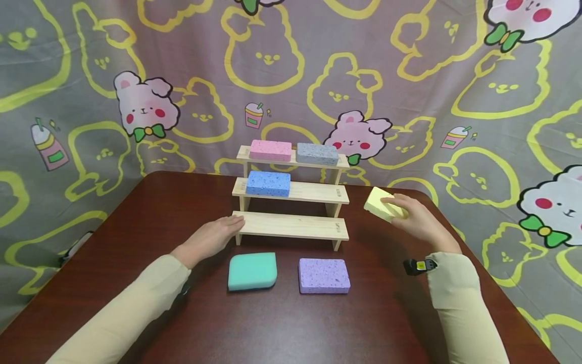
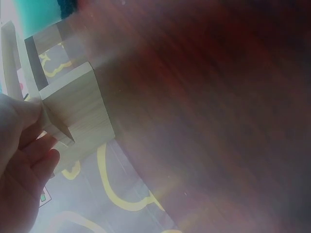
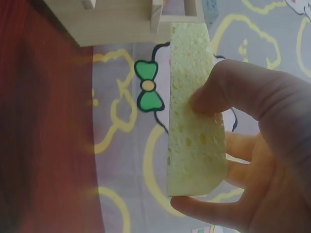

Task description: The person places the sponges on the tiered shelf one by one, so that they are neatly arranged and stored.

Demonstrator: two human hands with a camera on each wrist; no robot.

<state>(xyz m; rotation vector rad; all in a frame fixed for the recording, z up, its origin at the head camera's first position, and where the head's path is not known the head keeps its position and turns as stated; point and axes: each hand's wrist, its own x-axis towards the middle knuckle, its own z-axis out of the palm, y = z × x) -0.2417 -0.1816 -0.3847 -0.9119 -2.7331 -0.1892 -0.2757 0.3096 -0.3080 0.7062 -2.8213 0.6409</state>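
A yellow sponge (image 1: pixel 381 203) is pinched between the thumb and fingers of my right hand (image 1: pixel 416 218), in the air right of the wooden three-step shelf (image 1: pixel 291 225). The right wrist view shows the sponge (image 3: pixel 194 121) gripped at its faces by the right hand (image 3: pixel 262 141). My left hand (image 1: pixel 213 237) grips the left end of the lowest step. In the left wrist view, the thumb and fingers of the left hand (image 2: pixel 22 150) lie around the board end (image 2: pixel 60 131).
A pink sponge (image 1: pixel 271 150) and a grey sponge (image 1: pixel 317 154) lie on the top step, a blue sponge (image 1: pixel 268 184) on the middle step's left. In front of the shelf, a teal sponge (image 1: pixel 252 271) and a purple sponge (image 1: pixel 324 276) lie on the table (image 1: pixel 291 328).
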